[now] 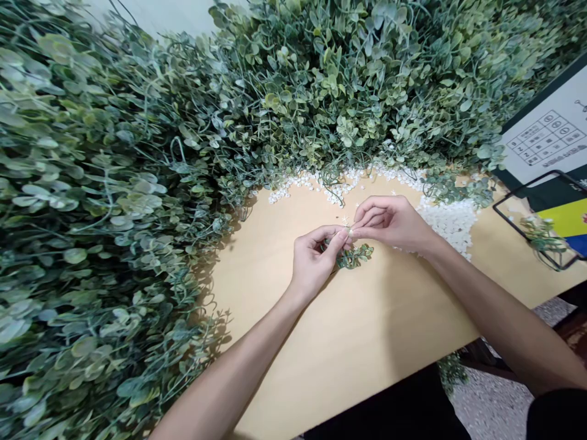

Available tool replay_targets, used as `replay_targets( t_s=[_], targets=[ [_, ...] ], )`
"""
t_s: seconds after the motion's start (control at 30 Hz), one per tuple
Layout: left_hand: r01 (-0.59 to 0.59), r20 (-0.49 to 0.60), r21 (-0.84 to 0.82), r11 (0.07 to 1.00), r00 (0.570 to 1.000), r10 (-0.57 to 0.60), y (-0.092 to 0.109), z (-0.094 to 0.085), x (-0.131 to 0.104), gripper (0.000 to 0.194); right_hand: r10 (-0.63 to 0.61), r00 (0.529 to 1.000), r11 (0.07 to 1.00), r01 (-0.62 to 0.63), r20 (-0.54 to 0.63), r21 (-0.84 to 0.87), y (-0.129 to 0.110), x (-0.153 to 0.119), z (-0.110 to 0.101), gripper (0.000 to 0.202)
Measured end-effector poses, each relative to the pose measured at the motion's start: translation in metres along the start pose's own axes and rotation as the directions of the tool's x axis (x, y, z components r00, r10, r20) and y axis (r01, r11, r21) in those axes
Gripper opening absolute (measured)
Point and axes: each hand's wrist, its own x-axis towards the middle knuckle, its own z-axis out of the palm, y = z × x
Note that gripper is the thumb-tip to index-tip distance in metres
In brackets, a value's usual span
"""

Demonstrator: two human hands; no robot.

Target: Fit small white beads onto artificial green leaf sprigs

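Note:
Over the middle of the table, my left hand (318,250) is closed round the stem of an artificial leaf sprig (353,256), its green leaves hanging below the fingers. My right hand (387,223) meets it from the right, thumb and forefinger pinched at the stem end. A tiny white piece (351,233) shows between the two hands' fingertips; its exact form is too small to make out. Just above the fingertips sticks up a thin, pale, star-shaped tip (345,221). The fingers hide most of the stem.
Thick heaps of artificial greenery (358,79) line the table's back and left. Many small white pieces (447,226) lie piled right of my right hand, more scattered along the back. At the right stand a printed sheet (545,137) and a black wire frame (499,208) on the wooden table (321,354).

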Motion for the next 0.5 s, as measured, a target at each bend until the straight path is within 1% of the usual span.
replay_targets(
  t_s=[0.07, 0.17, 0.23, 0.27, 0.3, 0.33, 0.37, 0.4, 0.47, 0.5],
  targets=[
    [-0.009, 0.007, -0.007, 1.000, 1.000, 0.009, -0.001, 0.000, 0.001, 0.029, 0.000, 1.000, 1.000, 0.000, -0.006, 0.010, -0.001, 0.000, 0.000, 0.036],
    [-0.038, -0.036, -0.057, 0.998, 0.999, 0.036, -0.003, 0.001, 0.003, 0.028, -0.041, 0.998, 0.999, 0.039, -0.050, -0.035, -0.005, 0.002, -0.004, 0.042],
    [-0.058, -0.078, -0.089, 0.994, 0.996, 0.051, -0.006, 0.002, 0.004, 0.029, -0.113, 0.980, 0.984, 0.088, -0.163, -0.153, -0.006, 0.004, -0.013, 0.038],
    [-0.066, -0.095, -0.096, 0.993, 0.994, 0.057, -0.007, 0.002, 0.004, 0.031, -0.166, 0.956, 0.963, 0.104, -0.242, -0.249, -0.005, 0.005, -0.020, 0.033],
    [-0.074, -0.110, -0.094, 0.993, 0.992, 0.063, -0.008, 0.002, 0.004, 0.033, -0.229, 0.919, 0.925, 0.103, -0.322, -0.365, -0.003, 0.007, -0.028, 0.027],
    [-0.081, -0.123, -0.086, 0.993, 0.990, 0.070, -0.009, 0.002, 0.005, 0.034, -0.296, 0.877, 0.866, 0.079, -0.379, -0.494, 0.000, 0.008, -0.037, 0.021],
    [-0.087, -0.131, -0.075, 0.993, 0.988, 0.077, -0.009, 0.002, 0.005, 0.036, -0.348, 0.850, 0.779, 0.028, -0.395, -0.627, 0.004, 0.010, -0.046, 0.017],
    [-0.093, -0.136, -0.066, 0.993, 0.987, 0.083, -0.009, 0.002, 0.004, 0.037, -0.377, 0.843, 0.673, -0.034, -0.383, -0.738, 0.008, 0.011, -0.054, 0.016],
    [-0.097, -0.120, -0.054, 0.994, 0.989, 0.090, -0.009, 0.001, 0.004, 0.040, -0.352, 0.873, 0.473, -0.145, -0.338, -0.869, 0.015, 0.013, -0.068, 0.023],
    [-0.099, -0.102, -0.048, 0.994, 0.990, 0.094, -0.008, 0.001, 0.003, 0.044, -0.323, 0.890, 0.399, -0.181, -0.322, -0.899, 0.018, 0.013, -0.072, 0.026]
  ],
)
